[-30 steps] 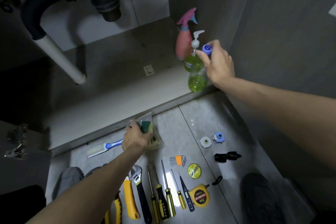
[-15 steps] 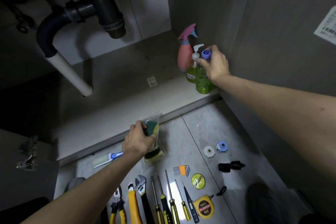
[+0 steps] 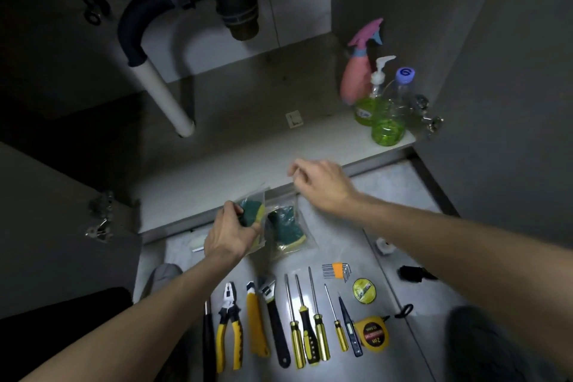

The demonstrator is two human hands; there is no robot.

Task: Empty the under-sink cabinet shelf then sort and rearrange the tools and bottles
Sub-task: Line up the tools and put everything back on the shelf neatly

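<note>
My left hand [image 3: 231, 234] grips a bagged green-and-yellow sponge [image 3: 252, 212] at the cabinet shelf's front edge [image 3: 248, 164]. A second bagged sponge [image 3: 286, 226] lies on the floor beside it. My right hand [image 3: 322, 184] hovers over the shelf edge, fingers loosely curled, holding nothing. Three bottles stand in the shelf's right corner: a pink spray bottle [image 3: 356, 77], a green pump bottle [image 3: 367, 108] and a green bottle with a blue cap [image 3: 390, 121]. Tools lie in a row on the floor: pliers [image 3: 228, 322], an adjustable wrench [image 3: 274, 316], several screwdrivers [image 3: 310, 319].
A drain trap and white pipe [image 3: 164, 96] hang over the shelf's left half. A tape measure [image 3: 372, 336], a tape roll [image 3: 362, 287], hex keys [image 3: 336, 270] and a utility knife [image 3: 255, 322] lie on the floor. Cabinet doors stand open on both sides. A metal hinge [image 3: 429, 116] is right of the bottles.
My right hand let go of the blue-capped bottle, which now stands on the shelf, and drew back left toward the sponges. My left hand still holds the bagged sponge.
</note>
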